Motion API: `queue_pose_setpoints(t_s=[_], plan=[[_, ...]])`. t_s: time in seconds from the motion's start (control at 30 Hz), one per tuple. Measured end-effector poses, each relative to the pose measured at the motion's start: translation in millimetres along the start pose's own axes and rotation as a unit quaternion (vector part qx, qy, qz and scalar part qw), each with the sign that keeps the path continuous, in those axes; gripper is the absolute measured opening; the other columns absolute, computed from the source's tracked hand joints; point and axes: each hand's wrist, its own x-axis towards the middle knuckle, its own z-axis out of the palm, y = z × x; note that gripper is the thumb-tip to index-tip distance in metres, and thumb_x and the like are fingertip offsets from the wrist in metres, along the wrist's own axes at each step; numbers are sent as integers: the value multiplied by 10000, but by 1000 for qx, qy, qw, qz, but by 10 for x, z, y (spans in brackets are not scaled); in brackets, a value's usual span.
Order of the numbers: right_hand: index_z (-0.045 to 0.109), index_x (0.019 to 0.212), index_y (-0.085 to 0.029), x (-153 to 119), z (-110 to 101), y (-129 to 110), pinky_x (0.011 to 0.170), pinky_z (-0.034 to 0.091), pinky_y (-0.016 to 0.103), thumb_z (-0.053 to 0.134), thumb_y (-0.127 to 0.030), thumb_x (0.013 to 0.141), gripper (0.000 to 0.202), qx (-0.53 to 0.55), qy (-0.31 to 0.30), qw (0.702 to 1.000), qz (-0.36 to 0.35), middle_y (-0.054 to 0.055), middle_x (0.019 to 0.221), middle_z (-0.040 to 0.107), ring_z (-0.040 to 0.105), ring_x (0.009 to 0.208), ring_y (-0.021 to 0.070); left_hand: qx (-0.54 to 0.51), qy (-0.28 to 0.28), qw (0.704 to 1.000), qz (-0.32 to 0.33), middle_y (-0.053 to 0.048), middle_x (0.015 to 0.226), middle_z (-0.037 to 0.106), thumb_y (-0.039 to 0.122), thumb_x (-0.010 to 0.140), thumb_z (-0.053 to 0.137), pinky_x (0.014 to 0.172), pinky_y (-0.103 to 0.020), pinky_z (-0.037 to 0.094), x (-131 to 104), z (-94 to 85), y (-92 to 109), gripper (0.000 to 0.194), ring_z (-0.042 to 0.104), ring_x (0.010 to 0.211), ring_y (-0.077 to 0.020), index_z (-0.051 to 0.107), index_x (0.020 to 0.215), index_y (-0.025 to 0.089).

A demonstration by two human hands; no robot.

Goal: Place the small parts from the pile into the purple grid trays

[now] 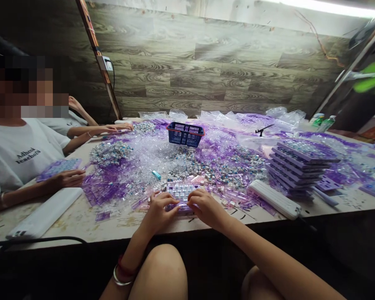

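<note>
A small purple tray (181,191) with rows of pale, shiny square pieces lies near the table's front edge, right before me. My left hand (159,210) is closed on its near left part, thumb and index finger close together. From the other side my right hand (206,208) curls its fingers onto the tray's right part, fingertips bunched. Whether a small piece is between the fingertips is too small to tell. Loose purple clear plastic pieces (234,195) and small white-and-blue parts (187,162) lie in heaps just beyond the tray.
A blue basket (185,135) stands in the heaps. To the right are stacked purple trays (300,171) and a long white case (274,199); another white case (46,212) lies left. Two co-workers in white shirts (25,154) sit at left. Bottles (326,123) and a green fan (371,78) are far right.
</note>
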Motion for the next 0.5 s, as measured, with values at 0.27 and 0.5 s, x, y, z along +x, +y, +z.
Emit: queue_pose_setpoints(t_s=[0.27,0.5], plan=[[662,691,-150,114,-66,-49,707,457,247,571,35,763,219,7,-83,996,38,57,786,659,608,756,157,-43,-34,998,-13,-17,766,688,321,794,673,1084,-532,227,30,-35,-30,116,623,756,-178,741,765,231],[664,623,-146,191,-118,-99,632,410,232,549,53,745,260,-17,-134,989,67,49,735,620,570,673,135,-45,-61,997,-24,-13,737,681,386,824,639,1102,-510,236,68,-83,14,204,613,744,-170,734,731,232]])
